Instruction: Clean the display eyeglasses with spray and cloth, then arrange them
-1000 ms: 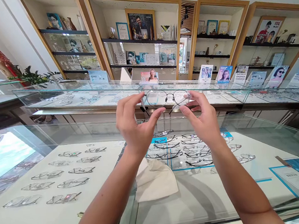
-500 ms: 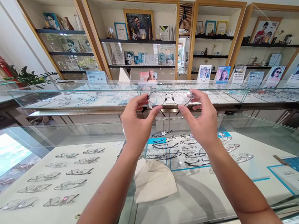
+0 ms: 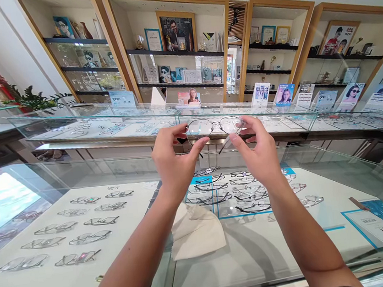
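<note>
A pair of thin dark-rimmed glasses [image 3: 215, 125] is held up in the middle of the view, above the glass counter. My left hand [image 3: 175, 157] pinches its left end between thumb and fingers. At the right end, the thumb and fingers of my right hand [image 3: 256, 147] grip the rim. The temples hang below the lenses, pointing down. Beneath my hands, a cream cloth [image 3: 197, 230] lies crumpled on the counter, touching neither hand.
Under the glass are rows of frames, such as clear glasses [image 3: 89, 237] at left and dark glasses [image 3: 254, 206] in the middle. A blue-edged card [image 3: 370, 224] lies at right. Behind stand another glass display counter [image 3: 163, 139] and shelves [image 3: 176, 51].
The glasses have tilted, so their temples show lower beneath the lenses. Both hands have shifted slightly left and still grip the rims.
</note>
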Demonstrator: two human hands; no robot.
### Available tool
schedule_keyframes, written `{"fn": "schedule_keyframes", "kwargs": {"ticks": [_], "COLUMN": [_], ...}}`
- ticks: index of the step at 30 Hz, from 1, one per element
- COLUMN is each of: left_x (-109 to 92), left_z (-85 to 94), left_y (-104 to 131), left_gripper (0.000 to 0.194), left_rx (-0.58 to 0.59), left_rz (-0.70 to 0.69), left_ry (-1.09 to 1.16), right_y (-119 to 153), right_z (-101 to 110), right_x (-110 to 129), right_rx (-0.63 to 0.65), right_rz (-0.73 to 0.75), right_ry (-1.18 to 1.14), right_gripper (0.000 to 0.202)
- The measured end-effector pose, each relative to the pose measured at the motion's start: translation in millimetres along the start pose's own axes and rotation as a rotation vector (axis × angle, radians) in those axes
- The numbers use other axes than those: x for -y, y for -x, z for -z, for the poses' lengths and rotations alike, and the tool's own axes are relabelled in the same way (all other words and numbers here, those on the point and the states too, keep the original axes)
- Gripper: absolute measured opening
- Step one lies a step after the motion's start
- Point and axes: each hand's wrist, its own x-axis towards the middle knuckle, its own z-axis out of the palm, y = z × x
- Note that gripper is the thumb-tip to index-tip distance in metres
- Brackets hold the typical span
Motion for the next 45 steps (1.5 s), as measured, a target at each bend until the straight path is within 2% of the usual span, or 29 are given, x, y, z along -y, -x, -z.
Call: {"fn": "schedule_keyframes", "kwargs": {"ticks": [4, 9, 12, 17, 21, 31, 45], "left_x": [1.6, 0.4, 0.4, 8.0, 14.1, 9.0, -1.4], "left_z": [1.5, 3.3, 3.8, 3.2, 1.7, 3.4, 11.0], "left_y": [-0.2, -0.1, -2.1, -8.0, -9.8, -7.4, -10.8], "left_gripper": [0.052, 0.055, 0.053, 0.052, 0.051, 0.05, 0.048], "left_rx": [-0.031, -0.043, -0.037, 0.065, 0.103, 0.053, 0.045], "left_rz": [-0.107, -0.147, -0.115, 0.051, 0.098, 0.028, -0.024], "left_ry": [-0.025, -0.067, -0.041, 0.08, 0.135, 0.081, -0.036], "right_y": [-0.5, -0.7, -0.7, -0.4, 0.8, -0.8, -2.5], "right_z": [0.9, 0.7, -0.5, -3.3, -3.9, 1.0, 1.6], "right_x": [-0.3, -1.4, -1.7, -0.3, 2.2, 0.1, -4.5], "right_rx": [0.031, 0.047, 0.029, -0.053, -0.072, -0.015, 0.04], "right_rz": [-0.008, -0.009, 0.012, 0.1, 0.129, 0.056, 0.004], "right_ry": [0.0, -0.008, -0.02, -0.025, -0.007, -0.005, 0.033], "right_gripper": [0.05, 0.051, 0.05, 0.048, 0.047, 0.048, 0.051]}}
